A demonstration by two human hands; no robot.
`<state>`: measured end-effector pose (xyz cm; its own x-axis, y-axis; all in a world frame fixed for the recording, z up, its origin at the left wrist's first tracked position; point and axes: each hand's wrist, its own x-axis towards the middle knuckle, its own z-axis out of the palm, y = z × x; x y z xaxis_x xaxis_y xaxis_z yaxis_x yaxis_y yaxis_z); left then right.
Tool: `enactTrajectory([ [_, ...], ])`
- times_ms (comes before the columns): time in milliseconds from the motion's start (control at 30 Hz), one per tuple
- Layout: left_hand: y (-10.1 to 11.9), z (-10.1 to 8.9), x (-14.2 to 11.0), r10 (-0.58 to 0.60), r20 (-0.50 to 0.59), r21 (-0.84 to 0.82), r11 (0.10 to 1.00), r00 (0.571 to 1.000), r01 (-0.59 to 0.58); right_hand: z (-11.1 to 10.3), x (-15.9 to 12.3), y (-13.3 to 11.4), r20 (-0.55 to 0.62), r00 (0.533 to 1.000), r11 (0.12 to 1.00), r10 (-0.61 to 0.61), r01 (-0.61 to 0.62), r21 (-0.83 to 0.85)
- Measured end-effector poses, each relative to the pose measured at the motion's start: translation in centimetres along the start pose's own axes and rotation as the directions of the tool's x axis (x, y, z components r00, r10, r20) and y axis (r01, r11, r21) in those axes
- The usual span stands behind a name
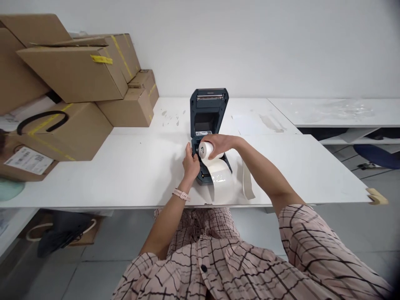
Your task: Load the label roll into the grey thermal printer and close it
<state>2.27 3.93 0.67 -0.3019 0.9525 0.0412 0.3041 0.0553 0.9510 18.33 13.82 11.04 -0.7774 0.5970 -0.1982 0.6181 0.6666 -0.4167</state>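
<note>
A dark label printer (204, 180) stands on the white table with its lid (208, 109) raised and tilted back. My right hand (218, 143) is closed around a white label roll (204, 151) from above, over the printer's open bay. A loose strip of labels (223, 183) runs from the roll down over the printer's front toward the table edge. My left hand (190, 163) grips the printer's left side wall, with its thumb near the end of the roll. The inside of the bay is mostly hidden by the roll and my hands.
On the left, cardboard boxes (78, 75) are stacked on the table (140, 179). A curled paper strip (248, 183) lies right of the printer, partly behind my right forearm. Clear plastic wrap (343, 109) lies at the back right. A dark blue stool (375, 155) stands beyond the table.
</note>
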Motion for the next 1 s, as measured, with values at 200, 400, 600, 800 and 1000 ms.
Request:
enactTrajectory([
  [200, 0.3, -0.1, -0.2, 0.003, 0.012, 0.028, 1.000, 1.000, -0.003, 1.5, 2.4, 0.1, 0.073, 0.993, 0.985, 0.090, -0.078, -0.151],
  [400, 0.1, 0.0, 0.0, 0.009, 0.008, 0.002, 1.000, 1.000, -0.009, 2.7, 2.8, 0.4, 0.070, 0.991, 0.982, 0.117, -0.106, -0.154],
  [600, -0.3, 0.0, 0.0, 0.011, 0.003, -0.029, 1.000, 1.000, -0.010, 6.9, -3.9, -2.1, -0.284, 0.956, 0.990, -0.078, 0.040, -0.136],
  [800, -0.4, 0.0, 0.0, 0.035, 0.004, -0.053, 0.998, 0.999, -0.035, 13.3, -9.1, -5.1, -0.377, 0.926, 0.984, -0.007, -0.061, -0.167],
  [1000, -0.8, 0.1, 0.2, 0.043, 0.004, -0.089, 0.995, 0.999, -0.042, 14.5, -8.4, -5.8, -0.425, 0.904, 0.976, 0.033, -0.122, -0.183],
])
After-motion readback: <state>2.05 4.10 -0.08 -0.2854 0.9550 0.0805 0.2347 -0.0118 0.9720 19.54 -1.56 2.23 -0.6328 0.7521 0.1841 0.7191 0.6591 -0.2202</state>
